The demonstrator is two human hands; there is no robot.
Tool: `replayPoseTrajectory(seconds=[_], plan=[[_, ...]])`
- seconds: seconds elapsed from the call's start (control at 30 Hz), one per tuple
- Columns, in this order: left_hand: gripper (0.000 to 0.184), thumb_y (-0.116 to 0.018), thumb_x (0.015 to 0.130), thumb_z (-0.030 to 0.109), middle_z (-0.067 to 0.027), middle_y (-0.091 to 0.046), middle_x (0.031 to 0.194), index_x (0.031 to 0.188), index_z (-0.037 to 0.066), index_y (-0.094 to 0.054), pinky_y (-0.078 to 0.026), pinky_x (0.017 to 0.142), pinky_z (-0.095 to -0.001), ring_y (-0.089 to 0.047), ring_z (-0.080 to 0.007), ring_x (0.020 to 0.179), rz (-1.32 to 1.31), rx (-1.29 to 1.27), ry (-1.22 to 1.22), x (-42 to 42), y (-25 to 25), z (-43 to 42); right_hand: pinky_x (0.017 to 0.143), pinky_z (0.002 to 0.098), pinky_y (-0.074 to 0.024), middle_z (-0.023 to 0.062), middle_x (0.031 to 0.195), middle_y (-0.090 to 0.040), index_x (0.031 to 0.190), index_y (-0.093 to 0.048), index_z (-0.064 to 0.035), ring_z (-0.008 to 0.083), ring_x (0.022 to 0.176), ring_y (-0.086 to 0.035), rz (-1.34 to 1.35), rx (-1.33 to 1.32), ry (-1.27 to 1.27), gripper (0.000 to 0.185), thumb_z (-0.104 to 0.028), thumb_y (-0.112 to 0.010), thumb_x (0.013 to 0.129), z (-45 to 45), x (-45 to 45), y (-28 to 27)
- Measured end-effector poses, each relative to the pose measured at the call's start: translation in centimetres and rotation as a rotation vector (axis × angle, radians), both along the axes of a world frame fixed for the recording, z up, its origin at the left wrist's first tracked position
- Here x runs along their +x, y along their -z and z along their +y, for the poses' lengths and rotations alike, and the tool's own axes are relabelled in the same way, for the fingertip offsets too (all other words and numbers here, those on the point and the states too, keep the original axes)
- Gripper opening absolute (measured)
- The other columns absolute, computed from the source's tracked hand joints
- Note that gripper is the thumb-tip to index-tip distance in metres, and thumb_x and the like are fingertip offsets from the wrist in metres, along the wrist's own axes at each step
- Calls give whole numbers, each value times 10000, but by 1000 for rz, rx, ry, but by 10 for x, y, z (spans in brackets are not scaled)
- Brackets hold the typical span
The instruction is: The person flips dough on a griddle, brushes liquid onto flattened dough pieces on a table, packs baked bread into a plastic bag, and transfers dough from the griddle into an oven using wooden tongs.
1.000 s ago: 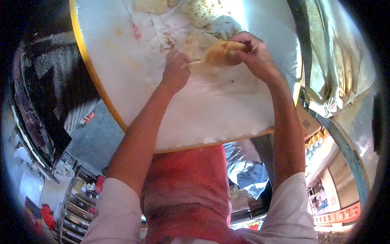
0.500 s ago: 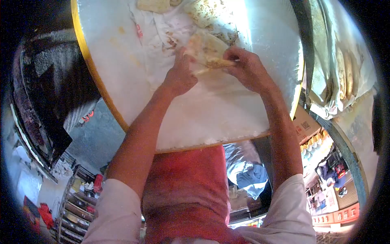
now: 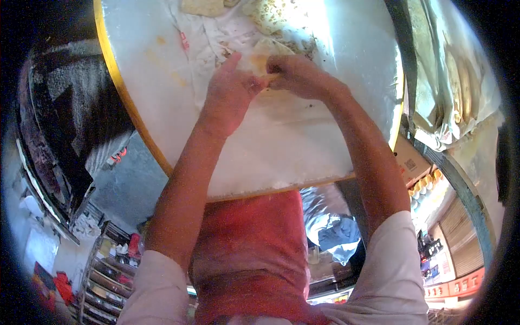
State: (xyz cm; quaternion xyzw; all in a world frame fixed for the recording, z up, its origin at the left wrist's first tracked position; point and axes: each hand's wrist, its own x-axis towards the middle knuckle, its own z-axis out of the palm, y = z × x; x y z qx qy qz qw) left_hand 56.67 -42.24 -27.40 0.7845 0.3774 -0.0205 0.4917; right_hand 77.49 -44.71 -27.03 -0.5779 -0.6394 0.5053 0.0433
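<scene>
My left hand (image 3: 230, 95) is closed at the fingertips on the near edge of a pale flatbread (image 3: 274, 46), with one digit pointing up and away. Right beside it, my right hand (image 3: 299, 76) is curled round the same edge, its knuckles nearly touching the left fingertips. Most of the flatbread is covered by the hands; a pale, thin part shows beyond them. It lies over a white plastic bag (image 3: 203, 40) on the white round tabletop (image 3: 281, 146). Just past it is a browned, speckled flatbread (image 3: 271, 19).
Another pale flatbread piece (image 3: 203, 6) lies at the top of the table. A cloth-covered stack of long pale pieces (image 3: 457, 92) stands at the right. Below it are a cardboard box (image 3: 409, 162) and egg trays (image 3: 425, 187). Shelves (image 3: 108, 271) stand at lower left.
My right hand has moved left, close against my left hand. The flatbread edge that stretched between them is now mostly hidden in the fingers.
</scene>
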Motion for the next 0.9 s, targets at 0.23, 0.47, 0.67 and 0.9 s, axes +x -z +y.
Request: replayPoseTrajectory(seconds=[0.23,0.47,0.67,0.9], plan=[[533,-683,876,224,-218,-558,1230,1271,-71,-482,-488,930,-353,-634,-263,1018,17,196,-210,2,-26,21,804,413,-480,157,974,-664,1046,-599,-36,305,920,-638,139,-59,-12,331,-314,-622,868,15,-15,3],[504,-579,852,79,-256,-511,1255,1339,41,-454,-547,828,-369,-632,-366,990,39,286,-143,-14,8,35,784,422,-481,170,911,-653,1024,-586,-25,321,877,-631,-63,-187,-36,299,-292,-581,891,0,-4,-36],[255,-561,801,128,-205,-647,890,1025,29,-633,-536,762,-431,-652,-395,827,580,412,55,3,-23,42,755,437,-476,207,928,-648,1026,-562,-26,361,861,-630,-70,-125,-22,222,-194,-550,881,-18,4,-26],[300,-583,780,274,-244,-603,754,763,-23,-626,-480,701,-451,-621,-398,750,88,-50,-337,37,-11,47,791,461,-486,190,967,-660,1075,-585,-68,377,896,-634,-150,-61,-192,226,-109,-532,860,-3,-28,-31]])
